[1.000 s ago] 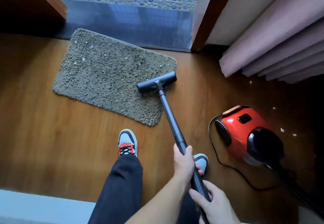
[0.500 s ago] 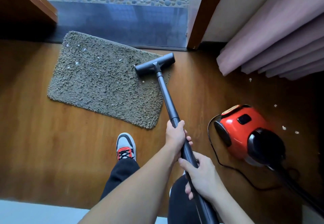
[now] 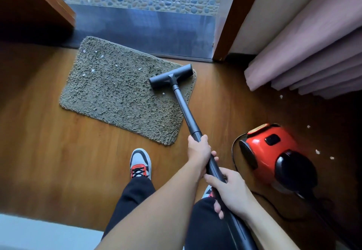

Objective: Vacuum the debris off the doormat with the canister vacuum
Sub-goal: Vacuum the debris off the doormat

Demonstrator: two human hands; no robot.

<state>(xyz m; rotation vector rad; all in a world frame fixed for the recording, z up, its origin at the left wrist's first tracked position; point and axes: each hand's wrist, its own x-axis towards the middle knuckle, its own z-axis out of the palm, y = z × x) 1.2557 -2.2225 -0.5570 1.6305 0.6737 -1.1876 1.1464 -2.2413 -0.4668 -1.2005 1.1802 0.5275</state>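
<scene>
Mid-sweep step: left hand [image 3: 199,152] and right hand [image 3: 229,193] both curled round the wand [image 3: 186,110], left further forward; floor head [image 3: 171,76] on doormat [image 3: 117,97] far right corner, ahead of hands. Next likely needs sweeping left toward the white debris [image 3: 93,70] specks

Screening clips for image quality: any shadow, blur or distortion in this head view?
Head view: shaggy grey-green doormat sharp, evenly daylit; red canister vacuum slightly soft, red haze at its edge; floor under the pink curtain in deep shadow; wide-angle lens tilts the wooden door frame.
</scene>
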